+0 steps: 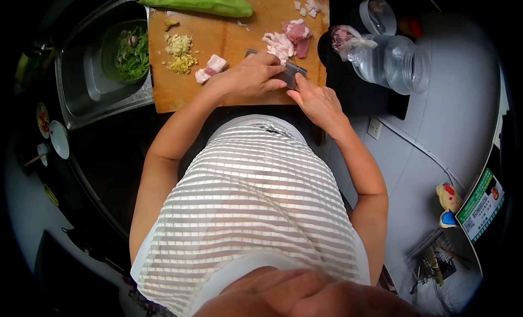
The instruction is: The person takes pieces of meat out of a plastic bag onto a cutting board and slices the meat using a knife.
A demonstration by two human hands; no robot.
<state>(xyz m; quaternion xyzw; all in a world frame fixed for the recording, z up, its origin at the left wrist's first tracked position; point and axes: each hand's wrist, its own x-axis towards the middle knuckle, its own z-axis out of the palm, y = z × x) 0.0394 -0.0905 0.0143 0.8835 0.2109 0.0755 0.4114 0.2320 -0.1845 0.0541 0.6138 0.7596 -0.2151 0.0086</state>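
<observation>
sliced meat (279, 46) near the board's (226, 33) right edge looks soft, slippery, best pinned flat; right hand (320, 103) clamps knife (292, 72), grip of left hand (249, 74) unclear.

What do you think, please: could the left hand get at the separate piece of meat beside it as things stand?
Probably yes: the separate piece of meat lies uncovered on the cutting board, close by, though the left hand would first have to leave the knife.

Single wide head view, aimed steeply down: striped shirt (250, 191) close, cutting board (231, 36) farther.
</observation>
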